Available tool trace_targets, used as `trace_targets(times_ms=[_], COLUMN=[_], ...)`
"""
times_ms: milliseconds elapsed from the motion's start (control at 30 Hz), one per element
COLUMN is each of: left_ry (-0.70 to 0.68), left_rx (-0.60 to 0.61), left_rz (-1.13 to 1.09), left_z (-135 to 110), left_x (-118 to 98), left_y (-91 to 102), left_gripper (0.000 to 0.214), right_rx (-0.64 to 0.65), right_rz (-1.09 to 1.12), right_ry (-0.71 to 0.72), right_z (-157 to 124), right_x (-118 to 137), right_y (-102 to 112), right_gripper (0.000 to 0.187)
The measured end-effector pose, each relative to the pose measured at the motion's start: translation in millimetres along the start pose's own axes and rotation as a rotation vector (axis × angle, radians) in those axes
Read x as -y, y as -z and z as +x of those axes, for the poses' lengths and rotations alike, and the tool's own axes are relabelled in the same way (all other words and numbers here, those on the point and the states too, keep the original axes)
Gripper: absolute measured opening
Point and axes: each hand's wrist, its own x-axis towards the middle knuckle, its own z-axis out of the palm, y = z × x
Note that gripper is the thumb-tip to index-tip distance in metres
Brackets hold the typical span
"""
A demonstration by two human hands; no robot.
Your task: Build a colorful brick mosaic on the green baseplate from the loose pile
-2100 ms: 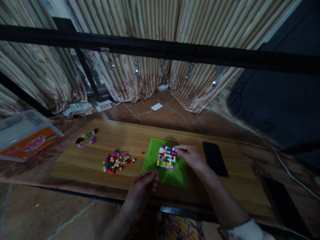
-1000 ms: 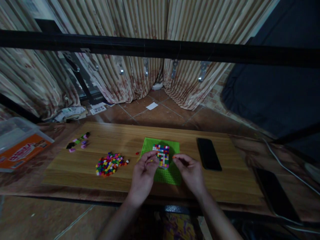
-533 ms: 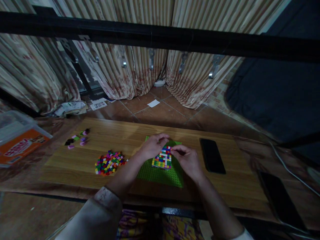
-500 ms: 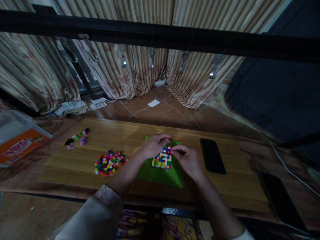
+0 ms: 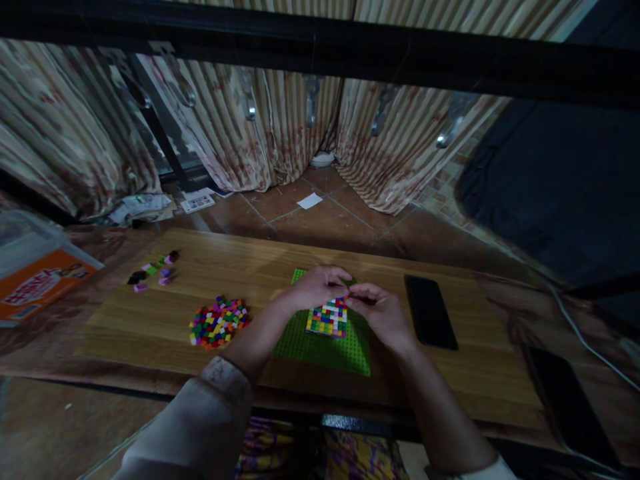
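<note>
A small panel of multicoloured toy bricks sits on a green studded baseplate. My left hand curves over the panel's far side, fingers apart and partly covering it. From the right, my right hand has thumb and forefinger pinched together at the panel's far right corner. A tiny red brick shows at those fingertips, mostly hidden. Both hands' fingertips are close together there. Left of the baseplate lies a heap of loose coloured bricks.
Several purple, green and black pieces lie at the wooden board's far left. A dark phone is right of the baseplate, another dark device farther right. A clear tub with an orange label stands left. A black bar crosses above.
My left fingers have moved right, closer to the right fingertips at the panel's far corner. The right hand keeps its pinch. The whole view has shifted slightly.
</note>
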Motion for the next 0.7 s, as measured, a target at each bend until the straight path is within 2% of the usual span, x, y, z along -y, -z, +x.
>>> trace_targets(times_ms=[367,567,700], left_ry=[0.057,0.07,0.028], left_rx=[-0.035,0.01,-0.003], left_rz=[-0.043,-0.022,-0.044], left_z=[4,1,-2], left_x=[-1,-5,-8], left_y=[-2.8,-0.8,1.0], left_gripper=[0.019,0.019,0.022], right_rx=[0.102,0.094,-0.004], right_rz=[-0.086,-0.068,-0.059], right_ry=[0.024,0.044,0.031], right_z=[5,4,-2], right_x=[7,0,-5], right_y=[3,3,8], right_gripper=[0.017,0.02,0.03])
